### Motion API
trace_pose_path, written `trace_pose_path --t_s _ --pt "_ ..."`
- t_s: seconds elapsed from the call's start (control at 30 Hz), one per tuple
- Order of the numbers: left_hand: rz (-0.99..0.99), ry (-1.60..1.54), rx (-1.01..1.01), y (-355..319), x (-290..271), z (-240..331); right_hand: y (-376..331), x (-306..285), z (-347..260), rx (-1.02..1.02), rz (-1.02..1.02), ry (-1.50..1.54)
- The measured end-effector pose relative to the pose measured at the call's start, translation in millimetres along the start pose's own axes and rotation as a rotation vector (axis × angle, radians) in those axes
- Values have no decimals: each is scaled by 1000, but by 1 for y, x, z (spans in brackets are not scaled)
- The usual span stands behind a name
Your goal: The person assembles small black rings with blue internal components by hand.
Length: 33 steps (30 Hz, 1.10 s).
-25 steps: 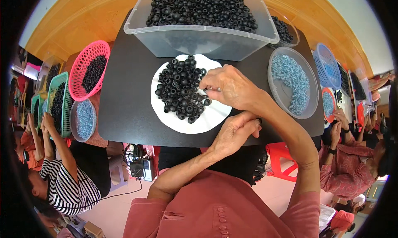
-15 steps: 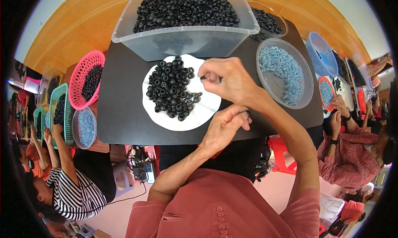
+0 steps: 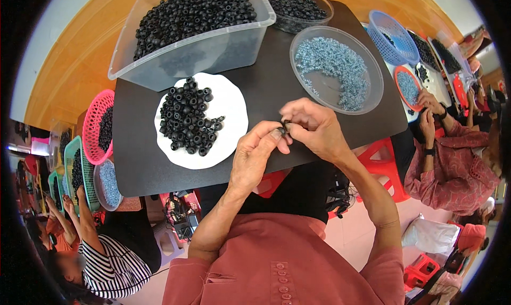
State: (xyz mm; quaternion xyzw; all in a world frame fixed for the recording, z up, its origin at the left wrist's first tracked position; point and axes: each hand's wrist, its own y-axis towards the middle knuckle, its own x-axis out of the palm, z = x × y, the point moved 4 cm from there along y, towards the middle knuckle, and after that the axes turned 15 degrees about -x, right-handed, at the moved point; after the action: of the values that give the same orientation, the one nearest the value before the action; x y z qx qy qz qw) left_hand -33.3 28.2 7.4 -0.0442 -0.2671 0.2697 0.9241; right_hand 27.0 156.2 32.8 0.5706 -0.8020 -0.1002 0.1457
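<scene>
head | right hand [image 3: 316,129] off plate [image 3: 231,95], now meets left hand [image 3: 253,159] | both pinch 1 small black piece [image 3: 283,128], right of plate | reads as 2-handed handling begun | beads [image 3: 183,119] heaped on plate

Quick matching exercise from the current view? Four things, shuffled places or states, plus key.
1. Wavy-rimmed plate
2. Rectangular bin
3. Round tub nearest the right hand
4. Left hand

A. Holding light blue pieces
B. Fingertips at a small dark piece, close to the right hand's
C. Behind the plate, heaped with black beads
D. White

Pairs: 1-D, 2-C, 3-A, 4-B
</scene>
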Motion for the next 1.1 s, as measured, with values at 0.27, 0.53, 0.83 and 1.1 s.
trace_pose_path --t_s 0.27,0.53,0.83,1.1 --pt "-4 14 -31 -2 3 3 5 -3 -17 1 -178 -355" --pt "-42 -108 17 -2 1 7 9 0 -11 52 -132 -233" --pt "-54 -150 17 -1 0 5 8 5 -8 -78 -48 67" --pt "-31 -136 50 1 -1 2 11 3 -12 -102 -88 22"
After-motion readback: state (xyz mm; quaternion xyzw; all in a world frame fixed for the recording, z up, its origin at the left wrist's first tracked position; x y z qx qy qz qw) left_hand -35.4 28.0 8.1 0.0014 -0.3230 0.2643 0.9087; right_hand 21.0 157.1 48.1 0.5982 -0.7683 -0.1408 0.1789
